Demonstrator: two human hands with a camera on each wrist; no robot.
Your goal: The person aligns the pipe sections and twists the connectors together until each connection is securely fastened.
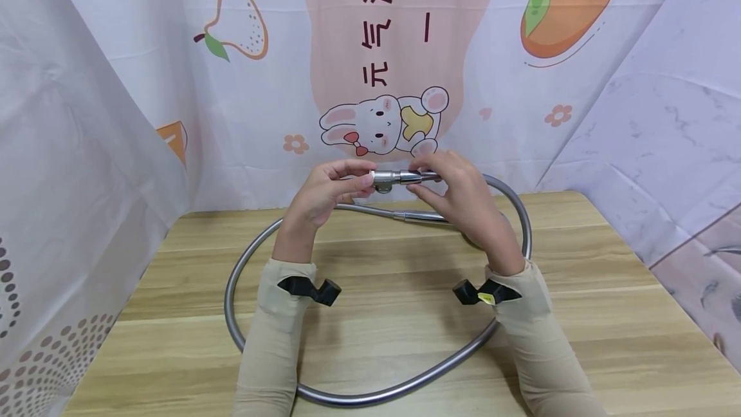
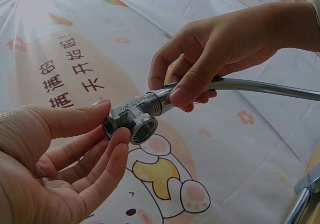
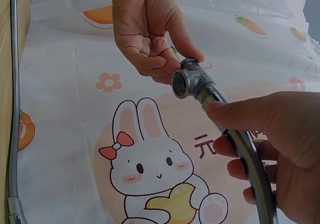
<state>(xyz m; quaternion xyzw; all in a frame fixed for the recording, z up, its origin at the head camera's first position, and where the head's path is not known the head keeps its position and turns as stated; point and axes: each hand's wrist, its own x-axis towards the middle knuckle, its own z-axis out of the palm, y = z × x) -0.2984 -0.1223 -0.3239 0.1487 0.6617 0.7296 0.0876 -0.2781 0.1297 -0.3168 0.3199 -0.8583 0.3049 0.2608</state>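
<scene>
A threaded metal tee fitting (image 1: 383,179) is held up over the table's far edge, joined in line with the chrome end nut (image 1: 410,177) of a grey flexible hose. My left hand (image 1: 324,195) pinches the tee's far end between thumb and fingers. Around the hose nut are the thumb and fingers of my right hand (image 1: 463,195). In the left wrist view, the tee's side port (image 2: 145,130) faces the camera, with thread inside. Some thread shows between tee and nut in the right wrist view, where the hose (image 3: 250,159) runs back under my right palm.
The hose (image 1: 231,288) loops over the wooden table (image 1: 382,314) and passes beneath both forearms. Its other end joins a chrome handle (image 1: 425,217) lying behind my right hand, partly hidden. A printed cloth (image 1: 249,127) hangs just past the table's far edge.
</scene>
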